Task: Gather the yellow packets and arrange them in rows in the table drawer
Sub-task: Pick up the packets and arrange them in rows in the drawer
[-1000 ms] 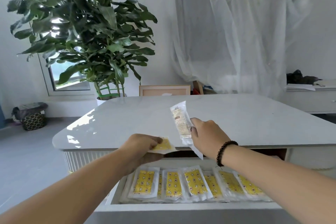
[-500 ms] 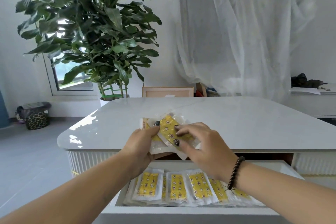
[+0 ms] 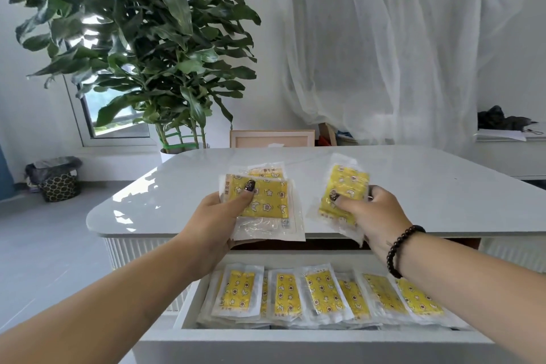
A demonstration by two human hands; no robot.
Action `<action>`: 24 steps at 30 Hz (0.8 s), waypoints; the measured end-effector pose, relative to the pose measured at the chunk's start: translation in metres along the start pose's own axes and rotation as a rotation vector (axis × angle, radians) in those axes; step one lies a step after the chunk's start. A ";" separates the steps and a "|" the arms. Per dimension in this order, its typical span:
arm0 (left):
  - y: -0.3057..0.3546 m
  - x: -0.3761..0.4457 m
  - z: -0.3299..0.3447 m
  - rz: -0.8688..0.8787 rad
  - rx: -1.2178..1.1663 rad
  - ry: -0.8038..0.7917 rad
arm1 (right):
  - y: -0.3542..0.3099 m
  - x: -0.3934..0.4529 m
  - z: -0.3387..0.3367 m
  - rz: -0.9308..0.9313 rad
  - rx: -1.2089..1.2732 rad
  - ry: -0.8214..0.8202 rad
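Observation:
My left hand grips a small stack of yellow packets in clear wrappers, thumb pressed on the top one, held over the table's front edge. My right hand pinches a single yellow packet between thumb and fingers, a little to the right of the stack and apart from it. Below both hands the white table drawer stands pulled out, with a row of several yellow packets lying side by side, overlapping, across its width. My right forearm covers the row's right end.
The glossy white table top spreads behind the hands. A large potted plant stands at the back left, a patterned waste bin on the floor at far left. A white sheer cloth hangs behind; a side counter sits at right.
Both hands were together on one bundle half a second ago. Now they have parted: the right hand has drawn one packet off to the right, the left keeps the stack.

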State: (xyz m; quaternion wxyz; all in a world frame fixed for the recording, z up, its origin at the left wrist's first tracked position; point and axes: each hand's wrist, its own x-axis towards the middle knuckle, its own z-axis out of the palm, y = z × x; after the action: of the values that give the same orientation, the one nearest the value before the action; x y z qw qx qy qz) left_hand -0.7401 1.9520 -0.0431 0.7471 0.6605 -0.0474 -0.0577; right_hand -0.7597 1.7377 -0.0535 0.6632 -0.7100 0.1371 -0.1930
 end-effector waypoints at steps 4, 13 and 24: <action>-0.004 0.001 -0.001 0.020 0.086 0.017 | -0.005 -0.001 0.001 0.066 0.242 -0.068; -0.019 -0.009 0.017 0.145 0.348 -0.188 | 0.004 -0.015 0.030 0.098 0.192 -0.123; -0.016 -0.006 0.015 0.167 0.261 -0.041 | 0.003 -0.019 0.021 0.033 0.163 -0.011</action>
State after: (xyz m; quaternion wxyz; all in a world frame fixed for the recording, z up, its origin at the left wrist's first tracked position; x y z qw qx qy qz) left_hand -0.7484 1.9363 -0.0568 0.6562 0.7443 -0.1244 -0.0024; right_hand -0.7663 1.7647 -0.0594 0.7228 -0.6522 0.1289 -0.1885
